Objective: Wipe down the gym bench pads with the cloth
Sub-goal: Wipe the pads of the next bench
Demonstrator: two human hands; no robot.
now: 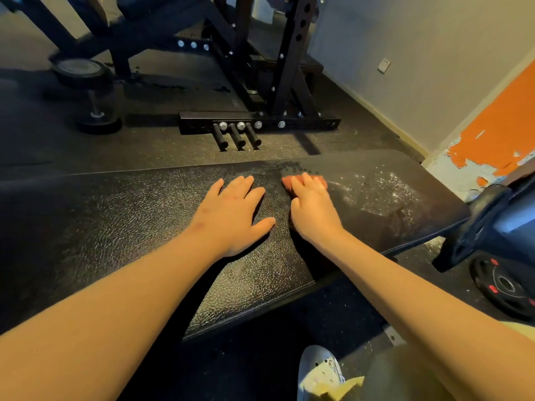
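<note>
Left hand [231,209] rests flat, released, on the padded surface [115,221]; at its 3 o'clock, right hand [314,211] presses the cloth [286,182], fingers unclenched.

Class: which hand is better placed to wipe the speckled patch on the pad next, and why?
The right hand: it presses the cloth beside the patch; the left hand lies flat, empty.

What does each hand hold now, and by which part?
The right hand presses the reddish cloth onto the bench pad, fingers covering most of it. The left hand lies flat on the pad, holding nothing.
</note>
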